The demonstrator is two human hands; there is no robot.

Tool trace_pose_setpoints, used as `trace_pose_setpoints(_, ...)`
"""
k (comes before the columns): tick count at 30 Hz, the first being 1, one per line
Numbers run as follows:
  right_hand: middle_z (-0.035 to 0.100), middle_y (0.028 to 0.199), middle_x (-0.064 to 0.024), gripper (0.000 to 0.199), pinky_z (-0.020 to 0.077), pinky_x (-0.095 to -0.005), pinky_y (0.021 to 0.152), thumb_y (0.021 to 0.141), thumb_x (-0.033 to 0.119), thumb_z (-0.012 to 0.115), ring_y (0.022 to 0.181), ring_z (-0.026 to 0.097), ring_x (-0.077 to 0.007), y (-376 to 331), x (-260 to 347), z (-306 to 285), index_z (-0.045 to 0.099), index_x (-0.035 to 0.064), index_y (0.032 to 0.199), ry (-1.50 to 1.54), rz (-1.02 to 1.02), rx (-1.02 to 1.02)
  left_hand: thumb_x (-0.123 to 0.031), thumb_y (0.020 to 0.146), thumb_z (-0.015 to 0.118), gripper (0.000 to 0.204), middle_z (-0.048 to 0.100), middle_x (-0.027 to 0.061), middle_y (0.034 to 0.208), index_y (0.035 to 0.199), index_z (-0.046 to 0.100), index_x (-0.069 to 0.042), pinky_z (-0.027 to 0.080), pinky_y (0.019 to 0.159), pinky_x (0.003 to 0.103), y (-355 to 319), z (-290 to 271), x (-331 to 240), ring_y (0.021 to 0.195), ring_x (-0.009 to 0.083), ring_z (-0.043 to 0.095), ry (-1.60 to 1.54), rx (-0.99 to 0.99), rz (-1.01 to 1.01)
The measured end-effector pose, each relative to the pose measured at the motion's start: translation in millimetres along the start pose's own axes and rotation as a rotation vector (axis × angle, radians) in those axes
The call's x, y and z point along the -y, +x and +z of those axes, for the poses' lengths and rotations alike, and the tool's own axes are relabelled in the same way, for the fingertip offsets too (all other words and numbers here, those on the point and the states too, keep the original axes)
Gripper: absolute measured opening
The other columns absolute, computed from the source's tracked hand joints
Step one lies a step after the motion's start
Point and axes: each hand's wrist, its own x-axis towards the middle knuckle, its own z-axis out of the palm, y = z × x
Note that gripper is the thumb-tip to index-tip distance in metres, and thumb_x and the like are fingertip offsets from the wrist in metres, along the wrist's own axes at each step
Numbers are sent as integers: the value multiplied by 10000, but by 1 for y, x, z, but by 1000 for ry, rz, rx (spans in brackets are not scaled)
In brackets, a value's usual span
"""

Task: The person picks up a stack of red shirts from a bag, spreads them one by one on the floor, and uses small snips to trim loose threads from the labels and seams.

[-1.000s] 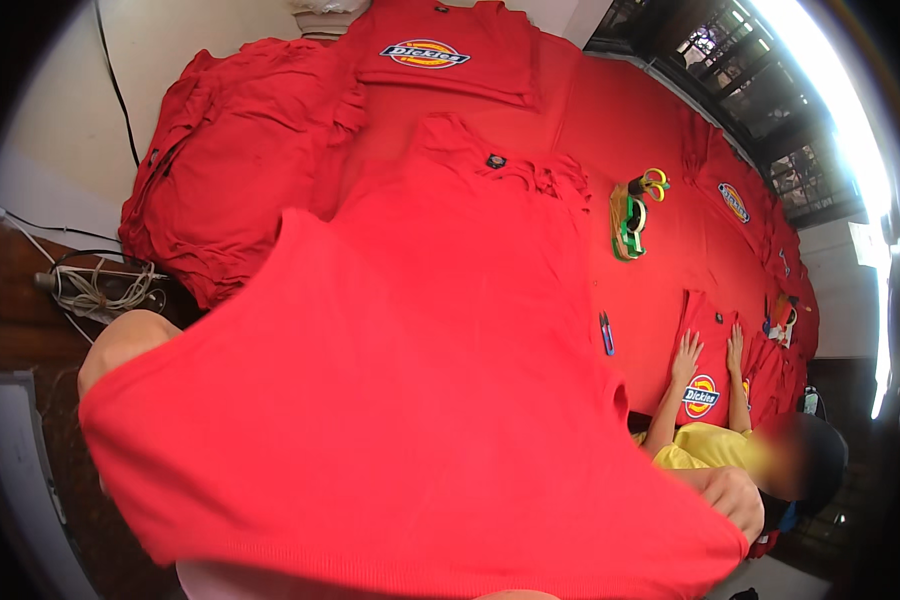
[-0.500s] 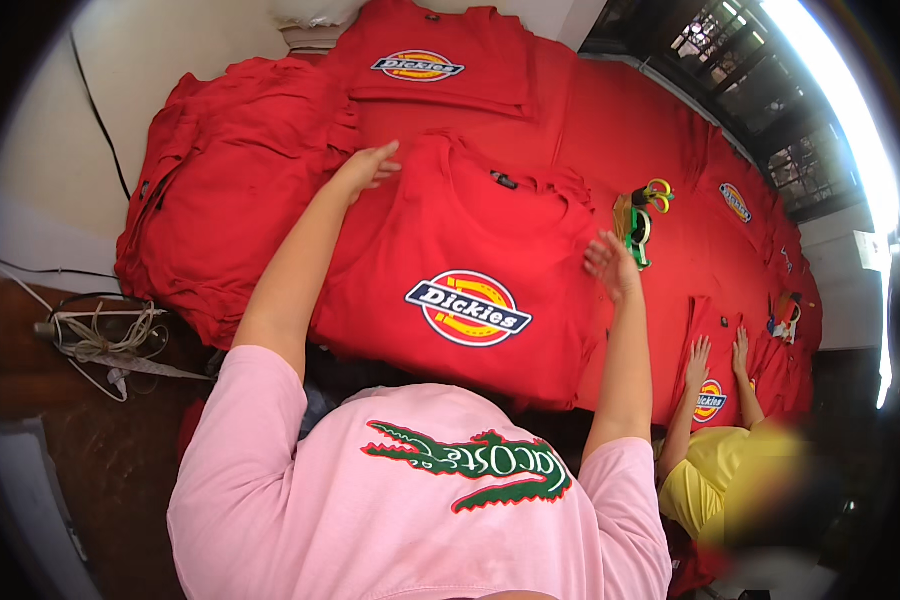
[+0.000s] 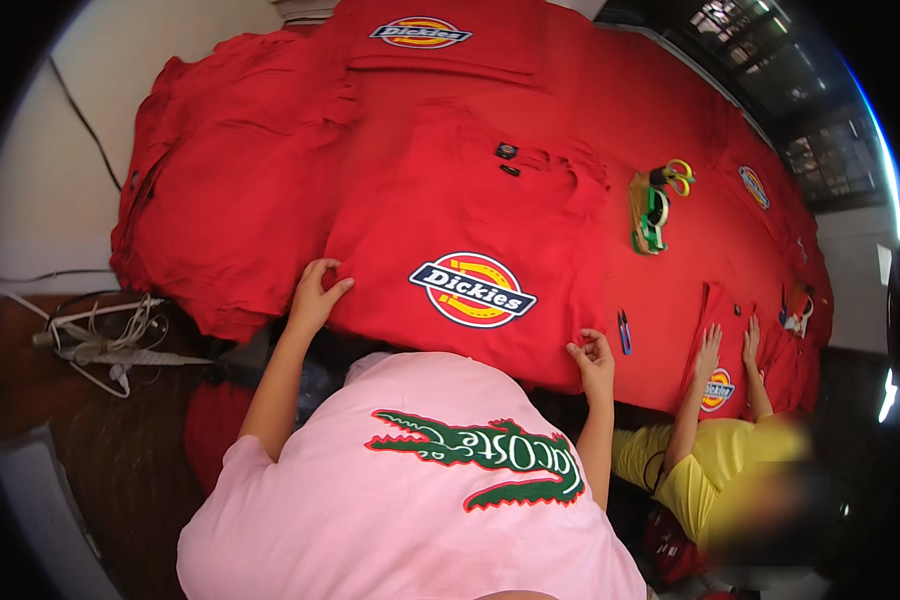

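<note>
A red T-shirt (image 3: 390,225) with a round yellow, white and blue chest print lies spread in front of me, its neckline away from me and its neck labels showing. My left hand (image 3: 317,295) is at the shirt's near left corner, thumb and fingers closing on the edge. At the near right corner, my right hand (image 3: 596,362) has its fingertips bent in a pinch on the hem. How much cloth each hand holds is hard to see.
A rumpled heap of red shirts (image 3: 235,170) lies left, another printed shirt (image 3: 445,60) beyond. Rightward are yellow-handled scissors (image 3: 677,176), a green tape dispenser (image 3: 650,232) and a small blue tool (image 3: 624,333). A co-worker in yellow (image 3: 715,470) presses hands on a shirt. Cables (image 3: 110,335) hang lower left.
Both my hands have come back toward me, from beside the shirt's upper part to its near corners. The fingers have closed in. The blue tool has come into sight beside the shirt.
</note>
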Motion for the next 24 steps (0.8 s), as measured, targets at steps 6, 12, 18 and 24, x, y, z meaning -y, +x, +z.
trace_pose_setpoints(6,490,689,74,153,338,-203,555,863,109,812,622,429,-23,18,23,-4,676,56,910,-197,61,17,-204,820,808,389,612,185,1246,1133,643,-41,477,1026,402,24,-14,-12,1201,349,591,250,90,79)
trace_pose_setpoints(12,547,719,83,286,417,-220,574,909,196,775,611,471,-33,9,33,-37,631,113,1141,121,174,-152,-231,810,835,440,633,150,971,1096,598,5,524,762,380,25,-20,-33,816,265,635,256,-31,-123)
trace_pose_setpoints(18,732,1007,-39,476,522,-270,859,892,100,767,893,679,-121,-28,-23,-30,552,0,1304,295,182,27,-286,870,804,460,726,154,1036,1124,638,60,538,821,343,-13,-6,29,914,188,686,-205,151,-357)
trace_pose_setpoints(24,704,1043,-37,239,517,-263,837,925,-16,680,941,640,-106,-18,-15,-33,655,-27,1162,81,-55,90,-261,997,665,453,714,201,1188,1239,618,118,500,960,343,-1,-30,-19,1092,221,670,-126,113,-134)
